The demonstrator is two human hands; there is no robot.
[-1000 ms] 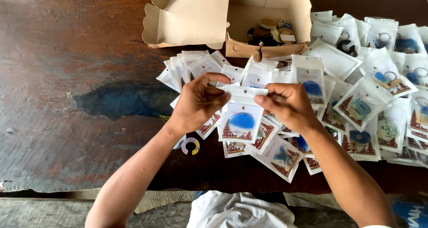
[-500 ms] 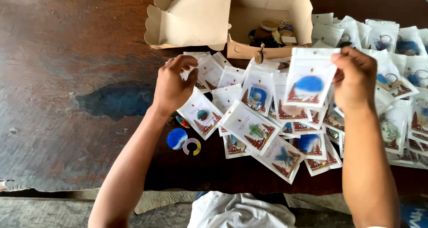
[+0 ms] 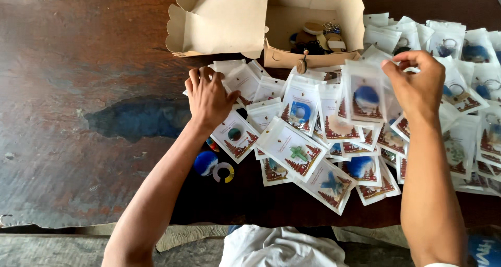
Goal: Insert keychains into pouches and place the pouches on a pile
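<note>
Right hand (image 3: 415, 81) lifts 1 packet (image 3: 365, 92), apparently pinched; left hand (image 3: 209, 97) flat.

My left hand (image 3: 209, 97) lies flat on the left edge of the spread of packets (image 3: 292, 147) covering the table (image 3: 78, 89), while my right hand (image 3: 415, 84) holds one packet (image 3: 365, 92) up above the middle of the spread. Behind them stands the open box (image 3: 313, 16), small pieces inside, its lid (image 3: 219, 19) folded out leftward. Two loose charms (image 3: 214, 167) lie just in front of my left wrist.
</note>
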